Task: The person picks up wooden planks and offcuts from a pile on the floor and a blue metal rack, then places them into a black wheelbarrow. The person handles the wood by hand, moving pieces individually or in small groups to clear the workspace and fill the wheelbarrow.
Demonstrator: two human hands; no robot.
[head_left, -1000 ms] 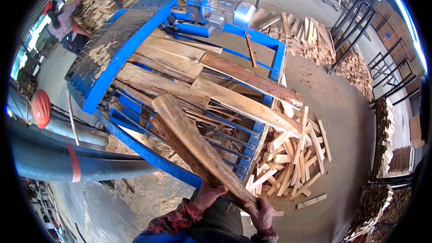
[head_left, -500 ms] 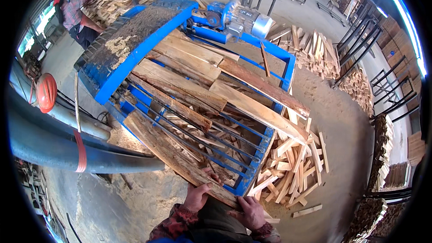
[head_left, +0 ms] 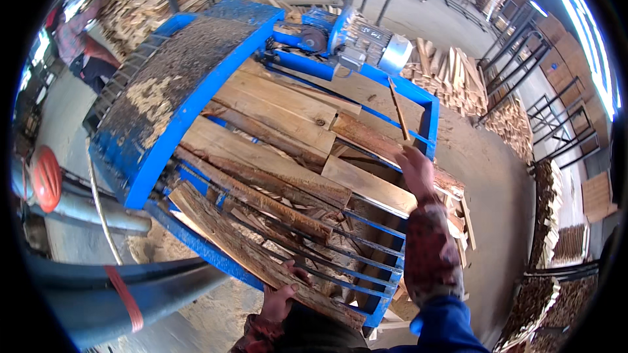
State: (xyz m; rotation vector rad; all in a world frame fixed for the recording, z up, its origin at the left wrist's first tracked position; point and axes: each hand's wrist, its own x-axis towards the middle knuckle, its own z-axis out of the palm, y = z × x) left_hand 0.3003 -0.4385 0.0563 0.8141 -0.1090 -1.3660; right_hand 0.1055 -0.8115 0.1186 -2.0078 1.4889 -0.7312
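My left hand is closed round the near edge of a long bark-edged board, with its thumb on top and fingertips showing on the far side. The board lies slanted along the left side of a blue slatted machine bed. Over the bed's right side, my right hand is above a reddish bark-faced plank, close to the lower end of a thin dark stick. Its fingers are bent away and partly hidden, so their grip is unclear. A pale plank lies just left of that hand.
Several more boards lie side by side, running under the blue sawdust-covered hood. A motor is mounted at the far side. Stacked wood strips lie beyond. Another person stands at far left, near an orange helmet.
My right hand has let go of the bark-edged board's near end and moved up and forward over the bed's right side. My left hand stays on the board. The view has shifted closer.
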